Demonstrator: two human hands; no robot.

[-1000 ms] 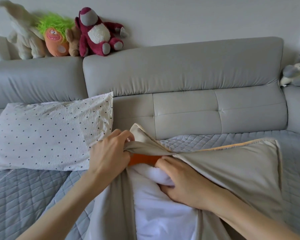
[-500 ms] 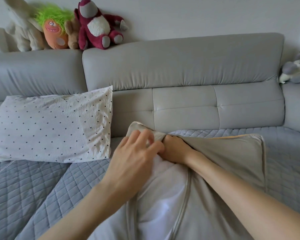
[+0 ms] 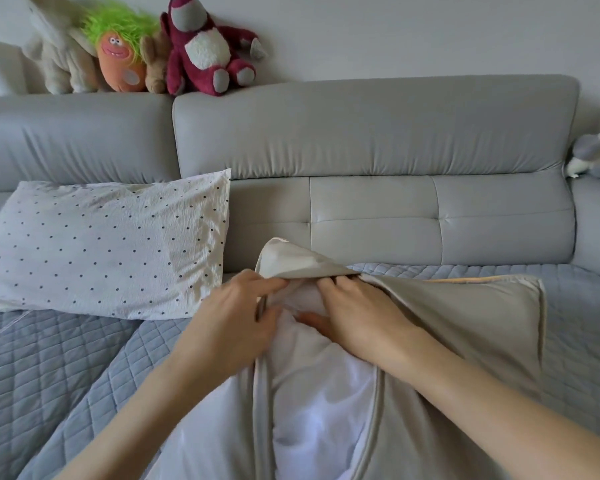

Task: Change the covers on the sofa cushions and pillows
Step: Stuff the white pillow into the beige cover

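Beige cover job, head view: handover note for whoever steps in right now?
Left hand: grips the left edge of the beige cover at its opening.
Right hand: fingers pushed in under the cover's top flap, pressing on the white cushion.
Where: cushion and cover lie on the quilted sofa seat; the far part of the cushion is inside the cover, a white strip shows through the open slit. The dotted pillow leans on the backrest at left.
Done: the cushion is mostly inside the cover.
Left: seat the far corners, close the opening. Whether the dotted pillow needs changing cannot be told.
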